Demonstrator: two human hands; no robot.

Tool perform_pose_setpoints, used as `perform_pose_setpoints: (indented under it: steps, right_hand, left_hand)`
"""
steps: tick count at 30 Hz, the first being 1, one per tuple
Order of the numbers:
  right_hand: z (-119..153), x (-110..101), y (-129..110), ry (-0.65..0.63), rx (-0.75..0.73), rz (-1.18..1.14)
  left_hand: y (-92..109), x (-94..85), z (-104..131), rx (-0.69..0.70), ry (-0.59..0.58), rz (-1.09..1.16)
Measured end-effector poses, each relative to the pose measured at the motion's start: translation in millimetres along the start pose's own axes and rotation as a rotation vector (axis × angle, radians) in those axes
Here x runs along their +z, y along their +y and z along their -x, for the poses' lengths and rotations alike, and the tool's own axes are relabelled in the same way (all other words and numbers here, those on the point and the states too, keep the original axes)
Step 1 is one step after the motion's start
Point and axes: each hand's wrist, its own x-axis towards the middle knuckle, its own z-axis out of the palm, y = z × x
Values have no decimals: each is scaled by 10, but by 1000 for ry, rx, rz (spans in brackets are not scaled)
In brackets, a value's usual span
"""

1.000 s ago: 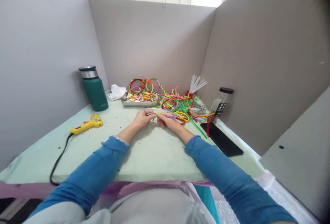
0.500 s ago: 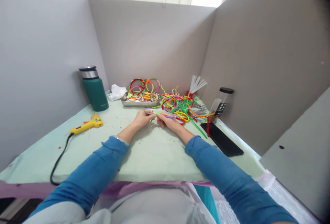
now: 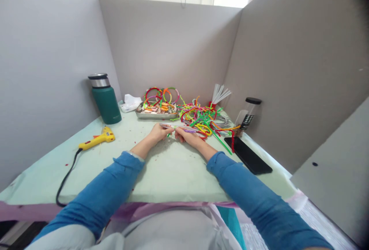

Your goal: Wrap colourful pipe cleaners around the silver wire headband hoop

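My left hand (image 3: 157, 132) and my right hand (image 3: 184, 134) meet near the middle of the table, fingers pinched together. Between them runs a thin pale piece with green and purple fuzzy parts, a pipe cleaner (image 3: 190, 130) by its look. Both hands grip it; fingertips hide its middle. A tangled heap of coloured pipe cleaners (image 3: 198, 116) lies just beyond my right hand. Behind my left hand sits a metal tray (image 3: 157, 115) of small scraps. Colourful fuzzy rings (image 3: 153, 89) stand at the tray's back.
At left are a green bottle (image 3: 106, 104) and a yellow glue gun (image 3: 99, 139) with a black cord. A crumpled white tissue pack (image 3: 131, 103) is beside the tray. White glue sticks (image 3: 220, 94), a clear black-lidded jar (image 3: 250, 113) and a black phone (image 3: 248, 156) stand or lie at right. Grey partitions enclose the table.
My hands stay in nearly the same place. The fingers of both have shifted slightly around the pipe cleaner; everything else is still.
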Motion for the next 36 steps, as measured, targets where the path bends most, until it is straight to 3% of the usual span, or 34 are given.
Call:
perform_pose_setpoints:
  steps: [26,36]
  right_hand:
    - [-30,23,107,-3,-68,37]
    - [-16,-11,-9,-5,37,-65]
  left_hand:
    - [12,23,22,-155,-82,160]
    - [27,10,24,-69,-157,133]
